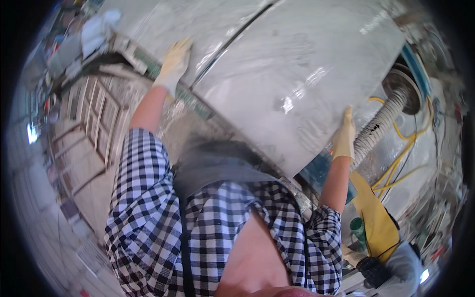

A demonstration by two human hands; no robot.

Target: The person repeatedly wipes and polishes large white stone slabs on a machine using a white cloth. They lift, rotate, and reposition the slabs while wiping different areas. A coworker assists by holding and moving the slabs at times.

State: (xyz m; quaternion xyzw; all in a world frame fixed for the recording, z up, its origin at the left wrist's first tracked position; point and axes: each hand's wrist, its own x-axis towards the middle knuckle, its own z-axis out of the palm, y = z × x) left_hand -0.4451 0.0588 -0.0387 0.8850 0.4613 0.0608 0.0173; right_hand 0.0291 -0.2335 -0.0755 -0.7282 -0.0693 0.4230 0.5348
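Note:
Two broad, smooth grey panels lie in front of me, a left one (163,22) and a right one (277,89), with a dark narrow gap between them. Wet-looking glare shows on both. My left hand (175,62), in a pale cream glove, rests on the near edge of the left panel with its fingers stretched out. In a matching glove, my right hand (345,136) is against the right panel's right-hand edge, fingers extended. Whether its thumb hooks the edge is hidden. Neither hand has a loose object in it.
Beside my right hand runs a ribbed hose (381,126) to a round fitting. Yellow cable (396,166), a yellow sheet (374,213) and a green bottle-like thing (357,227) are at the right. Wooden frames (99,116) stand at the left. A dark apron (217,163) covers my front.

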